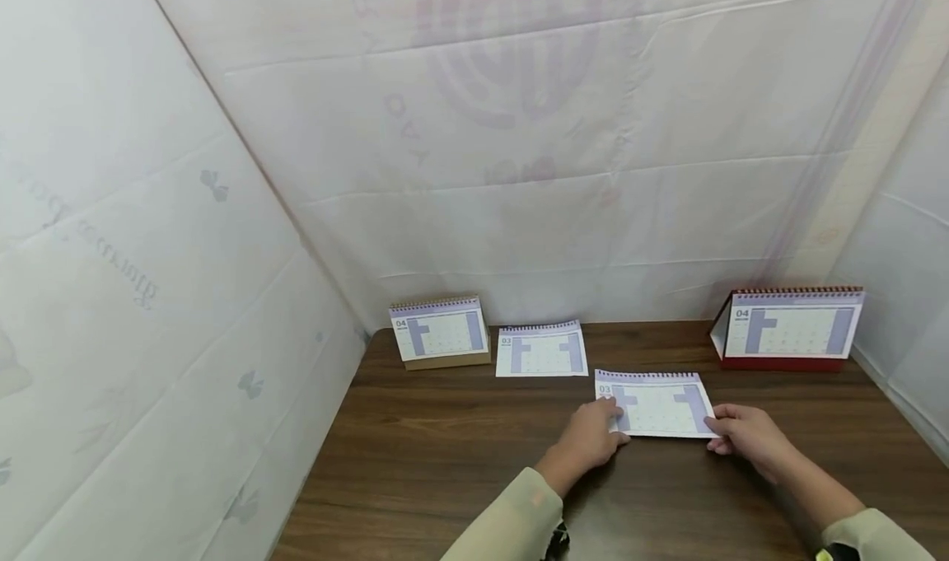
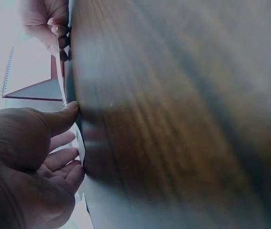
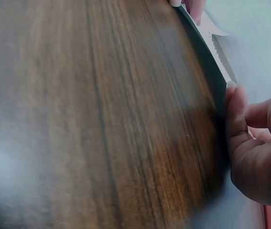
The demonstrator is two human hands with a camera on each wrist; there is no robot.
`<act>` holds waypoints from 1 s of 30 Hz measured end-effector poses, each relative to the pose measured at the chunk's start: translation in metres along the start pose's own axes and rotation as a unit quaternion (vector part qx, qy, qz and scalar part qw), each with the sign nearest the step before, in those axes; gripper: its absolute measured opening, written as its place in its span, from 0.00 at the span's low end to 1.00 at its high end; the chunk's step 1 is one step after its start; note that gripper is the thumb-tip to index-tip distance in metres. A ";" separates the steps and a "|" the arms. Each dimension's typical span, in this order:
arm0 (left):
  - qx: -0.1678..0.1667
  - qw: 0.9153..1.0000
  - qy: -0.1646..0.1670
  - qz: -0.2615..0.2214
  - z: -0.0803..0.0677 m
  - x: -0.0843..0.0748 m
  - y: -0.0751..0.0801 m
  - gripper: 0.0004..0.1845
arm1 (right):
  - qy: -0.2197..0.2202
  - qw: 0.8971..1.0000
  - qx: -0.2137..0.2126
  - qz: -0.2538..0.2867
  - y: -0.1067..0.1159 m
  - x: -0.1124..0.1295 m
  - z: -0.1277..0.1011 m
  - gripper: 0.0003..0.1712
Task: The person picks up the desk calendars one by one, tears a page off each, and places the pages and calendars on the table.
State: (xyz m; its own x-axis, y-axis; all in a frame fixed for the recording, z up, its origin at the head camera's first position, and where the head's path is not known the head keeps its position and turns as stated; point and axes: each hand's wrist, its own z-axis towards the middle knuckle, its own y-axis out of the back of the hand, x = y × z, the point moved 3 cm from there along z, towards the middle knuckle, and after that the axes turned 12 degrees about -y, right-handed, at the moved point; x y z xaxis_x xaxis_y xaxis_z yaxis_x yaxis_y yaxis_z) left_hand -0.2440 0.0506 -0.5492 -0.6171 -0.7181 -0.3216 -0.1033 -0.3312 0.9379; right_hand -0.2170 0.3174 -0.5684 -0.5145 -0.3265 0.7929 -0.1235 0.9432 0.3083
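A calendar page [image 1: 656, 413] marked 03, with a row of punched holes along its far edge, is held between both hands just over the brown table. At its near left corner, my left hand [image 1: 591, 433] grips it, thumb at the near edge and fingers at the left side. My right hand [image 1: 749, 436] pinches the right edge near the corner. In the left wrist view the page [image 2: 80, 138] shows edge-on, slightly bowed, between the left hand's thumb and fingers. The right wrist view shows the right hand [image 3: 259, 157] pinching the page's end.
Another loose page [image 1: 541, 353] marked 03 lies behind, to the left. Beside it stands a desk calendar [image 1: 439, 334] on a tan base, showing 04. A red-based desk calendar [image 1: 793, 330], also at 04, stands at the back right. Sheeted walls [image 1: 519, 215] border the wooden table [image 1: 415, 462].
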 end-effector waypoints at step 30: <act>-0.136 0.980 0.084 -0.119 0.053 0.012 -0.009 0.17 | 0.006 0.991 -0.130 0.015 0.016 0.022 0.049 0.24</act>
State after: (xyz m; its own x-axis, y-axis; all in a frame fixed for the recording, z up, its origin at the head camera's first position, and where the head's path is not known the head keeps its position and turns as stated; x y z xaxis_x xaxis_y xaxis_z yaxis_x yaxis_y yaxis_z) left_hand -0.2922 0.0776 -0.5546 -0.4616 -0.6836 -0.5653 -0.0034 -0.6359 0.7717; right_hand -0.2720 0.3284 -0.5721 -0.5036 -0.3017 0.8096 0.1151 0.9053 0.4090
